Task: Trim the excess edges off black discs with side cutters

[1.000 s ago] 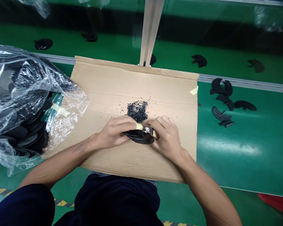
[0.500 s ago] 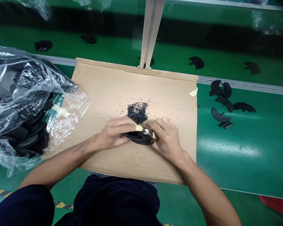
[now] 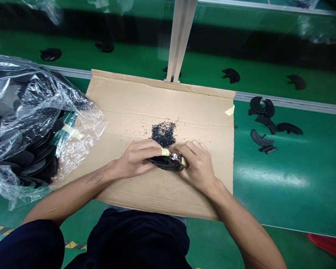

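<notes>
My left hand [image 3: 136,158] is closed around a curved black rubber piece [image 3: 165,163], with tape wrapped on its fingertip. Against the right end of that piece, my right hand [image 3: 198,164] grips a small metal cutting tool [image 3: 175,157]. Both hands rest low over a brown cardboard sheet [image 3: 145,108]. Just beyond the fingers lies a small heap of black trimmings [image 3: 164,133].
A clear plastic bag [image 3: 30,119] full of black pieces lies at the left. Several loose black pieces [image 3: 264,123] sit on the green surface at the right, more on the green belt [image 3: 128,56] behind the metal rail. An upright post [image 3: 180,37] stands behind the cardboard.
Both hands stay put over the cardboard; only small finger shifts on the black piece and the tool. The view has drifted slightly.
</notes>
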`<control>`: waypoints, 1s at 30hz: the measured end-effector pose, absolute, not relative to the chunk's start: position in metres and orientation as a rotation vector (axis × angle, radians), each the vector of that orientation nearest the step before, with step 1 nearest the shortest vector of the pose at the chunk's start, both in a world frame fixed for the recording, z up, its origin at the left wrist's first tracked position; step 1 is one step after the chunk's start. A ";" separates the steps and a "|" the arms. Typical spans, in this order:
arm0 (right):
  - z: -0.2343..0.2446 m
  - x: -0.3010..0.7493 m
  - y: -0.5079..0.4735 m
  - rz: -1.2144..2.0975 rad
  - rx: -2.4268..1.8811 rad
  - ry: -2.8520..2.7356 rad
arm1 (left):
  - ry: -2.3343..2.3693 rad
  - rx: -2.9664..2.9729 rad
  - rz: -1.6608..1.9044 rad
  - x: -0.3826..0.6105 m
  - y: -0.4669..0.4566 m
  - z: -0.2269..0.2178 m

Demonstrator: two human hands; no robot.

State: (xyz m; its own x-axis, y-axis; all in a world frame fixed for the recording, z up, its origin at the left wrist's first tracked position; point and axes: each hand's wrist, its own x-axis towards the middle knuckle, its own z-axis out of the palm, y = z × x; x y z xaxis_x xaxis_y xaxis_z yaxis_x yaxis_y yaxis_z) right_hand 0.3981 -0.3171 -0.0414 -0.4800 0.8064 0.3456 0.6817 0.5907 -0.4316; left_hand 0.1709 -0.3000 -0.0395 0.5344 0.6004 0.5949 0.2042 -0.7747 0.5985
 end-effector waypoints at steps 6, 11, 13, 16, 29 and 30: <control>-0.042 0.399 -0.317 0.323 -1.180 -2.327 | 0.648 2.314 1.150 0.170 -0.300 -0.040; -0.042 0.400 -0.318 0.319 -1.180 -2.350 | 0.648 2.321 1.148 0.170 -0.299 -0.041; -0.042 0.400 -0.318 0.318 -1.180 -2.350 | 0.650 2.330 1.139 0.170 -0.299 -0.040; -0.042 0.399 -0.318 0.310 -1.182 -2.349 | 0.650 2.334 1.133 0.170 -0.299 -0.039; -0.042 0.399 -0.318 0.275 -1.201 -2.362 | 0.655 2.303 1.149 0.170 -0.300 -0.042; -0.042 0.399 -0.318 0.274 -1.198 -2.361 | 0.653 2.306 1.150 0.170 -0.300 -0.042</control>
State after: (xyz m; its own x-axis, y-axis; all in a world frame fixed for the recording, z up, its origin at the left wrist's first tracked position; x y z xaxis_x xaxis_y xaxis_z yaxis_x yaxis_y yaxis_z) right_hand 0.3987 -0.3179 -0.0415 -0.5050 0.8007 0.3223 0.7057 0.5980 -0.3800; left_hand 0.1702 -0.2999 -0.0420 0.5335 0.6029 0.5932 0.2008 -0.7716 0.6036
